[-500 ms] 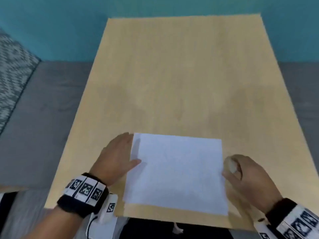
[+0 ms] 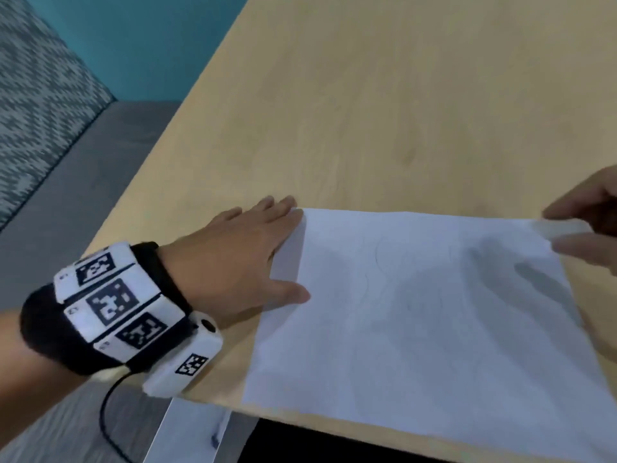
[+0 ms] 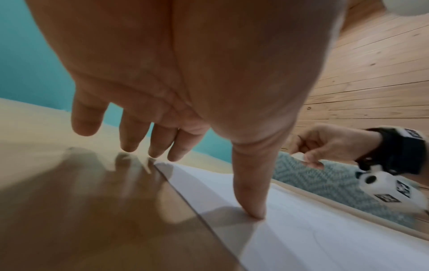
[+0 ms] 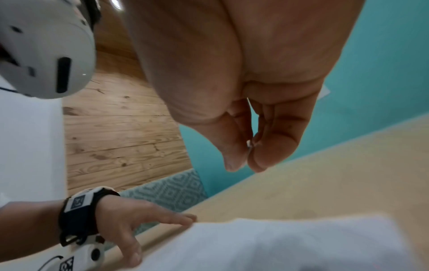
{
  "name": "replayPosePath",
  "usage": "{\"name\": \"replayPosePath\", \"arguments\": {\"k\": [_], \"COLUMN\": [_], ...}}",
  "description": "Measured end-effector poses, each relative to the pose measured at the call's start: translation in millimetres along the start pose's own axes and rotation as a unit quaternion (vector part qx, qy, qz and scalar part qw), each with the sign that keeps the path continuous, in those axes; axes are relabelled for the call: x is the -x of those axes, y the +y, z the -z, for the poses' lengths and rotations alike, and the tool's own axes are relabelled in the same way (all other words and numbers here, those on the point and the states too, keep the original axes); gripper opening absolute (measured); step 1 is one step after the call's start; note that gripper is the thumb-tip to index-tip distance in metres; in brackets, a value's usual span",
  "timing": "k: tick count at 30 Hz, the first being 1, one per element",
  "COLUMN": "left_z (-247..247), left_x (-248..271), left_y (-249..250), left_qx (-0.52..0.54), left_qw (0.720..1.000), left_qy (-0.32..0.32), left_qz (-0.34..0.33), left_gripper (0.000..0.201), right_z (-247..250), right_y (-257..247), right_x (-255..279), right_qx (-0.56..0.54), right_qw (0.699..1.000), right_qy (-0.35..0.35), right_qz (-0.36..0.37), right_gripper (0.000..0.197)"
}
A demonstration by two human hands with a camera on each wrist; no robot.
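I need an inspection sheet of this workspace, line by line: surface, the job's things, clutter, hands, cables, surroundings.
surface: light wooden table, with the sheet near its front edge.
job's things: white paper sheet with faint pencil lines; small white object, perhaps an eraser, blurred.
clutter: white sheet-like thing below the table's near edge.
hands: left hand flat, thumb pressing the sheet, fingers straight by its left edge; right hand pinches the small white object at the sheet's far right corner.
cables: black cable from the left wrist camera.
surroundings: teal wall, grey floor, patterned rug.
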State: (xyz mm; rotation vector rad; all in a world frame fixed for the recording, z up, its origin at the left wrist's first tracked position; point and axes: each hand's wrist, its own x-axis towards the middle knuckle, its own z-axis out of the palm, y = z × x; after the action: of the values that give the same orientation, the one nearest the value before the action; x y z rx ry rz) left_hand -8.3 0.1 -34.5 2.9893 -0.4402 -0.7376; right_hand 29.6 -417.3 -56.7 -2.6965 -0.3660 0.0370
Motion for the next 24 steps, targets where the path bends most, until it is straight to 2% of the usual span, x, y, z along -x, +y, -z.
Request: {"name": "replayPosePath", "arguments": {"k": [3,5,7,11,15,17,21,24], "left_z": [1,1,0,2,0,-2,-5,-5], "left_x": [5,3,-2,-9,-15,-17,-19,-18], "left_y": [7,6,5,1,-2,-4,-6,-4], "left_qx": [0.013,0.011,-0.007,0.004,-0.022,-0.035,-0.038,-0.079], "left_qw": [1.000,0.999,0.999,0.999,0.998,0.998,0.996,0.995], "left_qy": [0.000,0.002,0.006,0.013,0.003,-0.003,-0.004,-0.010], "left_qz": [-0.014,-0.030,-0.038,-0.040,-0.056,-0.060,-0.075,-0.065], "left_gripper": [0.111,0.112,0.112,0.107,0.106,0.103,0.090,0.100], "right_z": [21,13,-6,-45,-62,-66,-73,-65], "right_y": [-123,-157,-185,-211,-226,-232,-240,-234], "right_x": [-4,-15,-29,-59,-76,-77,-66,-82], "right_qx": [-0.021,-0.017,0.010,0.022,0.062,0.064,0.059,0.099], "right_qw": [0.993,0.983,0.979,0.981,0.982,0.982,0.964,0.970], "right_qy": [-0.084,-0.146,-0.156,-0.159,-0.159,-0.156,-0.201,-0.167], "right_qz": [0.075,0.108,0.131,0.107,0.076,0.089,0.162,0.145], "right_gripper": [0.012,0.006,0.008,0.016,0.013,0.011,0.009,0.009]}}
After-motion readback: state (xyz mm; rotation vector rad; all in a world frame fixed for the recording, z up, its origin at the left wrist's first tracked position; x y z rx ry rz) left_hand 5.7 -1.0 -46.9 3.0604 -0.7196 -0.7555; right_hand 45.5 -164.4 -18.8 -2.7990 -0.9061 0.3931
